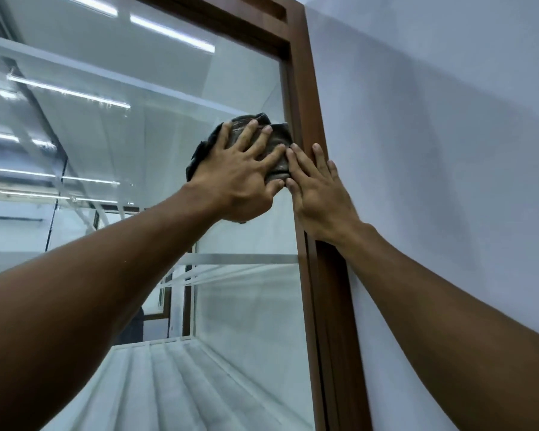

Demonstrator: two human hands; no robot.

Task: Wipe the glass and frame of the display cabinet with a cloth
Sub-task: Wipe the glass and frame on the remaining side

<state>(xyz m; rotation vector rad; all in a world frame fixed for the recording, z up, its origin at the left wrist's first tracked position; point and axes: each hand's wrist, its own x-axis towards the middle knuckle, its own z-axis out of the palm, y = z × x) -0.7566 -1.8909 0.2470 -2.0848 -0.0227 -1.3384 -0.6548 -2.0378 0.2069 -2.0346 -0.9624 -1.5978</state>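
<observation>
Item: dark grey cloth (255, 144), bunched, pressed flat against the cabinet glass (156, 98) in the upper right part of the pane, its right edge touching the inner edge of the brown wooden frame (305, 98).

Left hand (240, 178): laid over the cloth with fingers spread apart; the cloth is held by palm pressure, not gripped in a fist.

Right hand (319, 191): flat and open, nothing held; fingers together, resting on the frame upright and the edge of the cloth, fingertips just beside those of the left hand. The pale wall (448, 150) adjoins the frame on the right.

Interior: white glass shelves (240, 259) are seen behind the pane, apparently bare.

Risks, as judged:
- The cloth may be dropped, since it is pinned only by an open palm at a raised reach; a lapse in pressure would free it.
- Fresh smears may be left where bare fingertips overrun the cloth edge onto glass.
- The seam between glass and frame may be missed if the bunched cloth rides over it.
- The pane may be overloaded if both arms lean in.
</observation>
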